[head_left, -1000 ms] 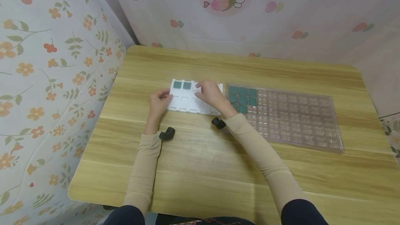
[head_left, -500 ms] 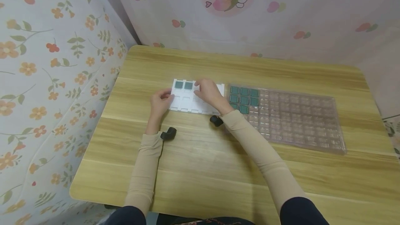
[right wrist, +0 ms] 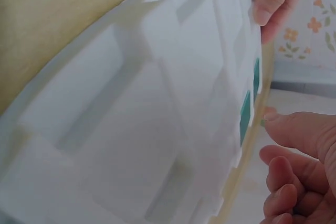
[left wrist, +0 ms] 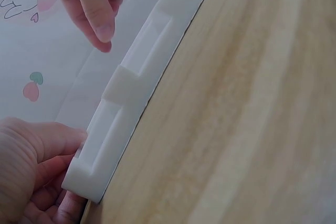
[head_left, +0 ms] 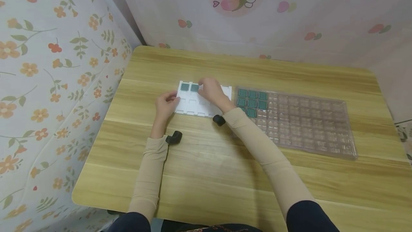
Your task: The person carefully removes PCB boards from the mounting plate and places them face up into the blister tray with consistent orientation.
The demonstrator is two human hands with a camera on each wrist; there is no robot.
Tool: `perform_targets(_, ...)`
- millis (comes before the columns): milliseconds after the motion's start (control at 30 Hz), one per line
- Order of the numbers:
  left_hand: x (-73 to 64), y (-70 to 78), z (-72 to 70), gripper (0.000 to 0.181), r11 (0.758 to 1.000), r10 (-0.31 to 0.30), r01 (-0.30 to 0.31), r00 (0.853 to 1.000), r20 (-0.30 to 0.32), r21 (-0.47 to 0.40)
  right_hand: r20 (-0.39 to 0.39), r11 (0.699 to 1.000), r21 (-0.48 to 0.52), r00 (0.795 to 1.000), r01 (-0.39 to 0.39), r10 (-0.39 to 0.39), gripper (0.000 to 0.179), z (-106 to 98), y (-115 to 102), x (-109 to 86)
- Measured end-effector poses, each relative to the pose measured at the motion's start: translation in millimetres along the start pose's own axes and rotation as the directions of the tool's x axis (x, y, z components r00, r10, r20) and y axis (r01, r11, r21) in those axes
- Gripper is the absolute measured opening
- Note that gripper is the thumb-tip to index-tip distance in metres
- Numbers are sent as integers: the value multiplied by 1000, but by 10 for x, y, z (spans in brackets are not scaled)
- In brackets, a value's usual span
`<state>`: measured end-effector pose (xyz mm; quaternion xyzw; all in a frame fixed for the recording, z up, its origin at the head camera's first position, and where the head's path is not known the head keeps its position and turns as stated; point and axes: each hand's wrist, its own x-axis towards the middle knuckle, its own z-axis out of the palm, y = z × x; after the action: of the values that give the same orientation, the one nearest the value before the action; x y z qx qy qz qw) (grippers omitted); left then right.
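A white tray [head_left: 192,108] with recessed compartments lies on the table. Two green square chips [head_left: 185,87] sit side by side in its far left compartments; in the right wrist view these green chips [right wrist: 245,118] show edge-on. My left hand [head_left: 165,106] grips the tray's left end, with the thumb [left wrist: 65,139] against its edge and fingers below. Over the tray's far side is my right hand [head_left: 212,91], its fingers beside the second chip. In the right wrist view thumb and forefinger stand apart, the other fingers loosely curled, with nothing seen between them. Its palm hides several compartments.
Right of the white tray lies a large clear plastic tray [head_left: 309,128] with many pockets. Several green chips [head_left: 252,104] fill its left columns. The wooden table [head_left: 206,174] meets a printed curtain [head_left: 264,28] at the back and another at the left.
My right hand has moved a little left and away from me, nearer the second chip. My left hand stays on the tray's end. The head view has shifted slightly.
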<state>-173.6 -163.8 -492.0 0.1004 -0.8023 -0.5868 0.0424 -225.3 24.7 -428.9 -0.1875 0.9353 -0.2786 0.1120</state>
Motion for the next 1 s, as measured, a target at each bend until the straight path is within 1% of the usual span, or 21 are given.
perform_targets(200, 9, -16, 0, 30, 1000, 8, -8, 1000, 0, 4, 13, 999, -31, 999, -37, 37, 30, 45, -9, 95)
perform_targets(333, 8, -13, 1, 30, 1000, 5, -5, 1000, -1, 5, 25, 996, -69, 998, -55, 57, 29, 80, -9, 152)
perform_targets(667, 6, -16, 4, 30, 1000, 5, -6, 1000, 3, 7, 24, 993, -101, 998, -59, 61, 29, 141, 14, 227)
perform_targets(833, 3, -16, 0, 29, 1000, 17, -17, 1000, -4, -2, 15, 993, -96, 998, -61, 63, 30, 164, 23, 250)
perform_targets(1000, 5, -17, 0, 29, 1000, 16, -16, 1000, -4, 2, 10, 994, -99, 999, -42, 44, 26, 173, 22, 255)
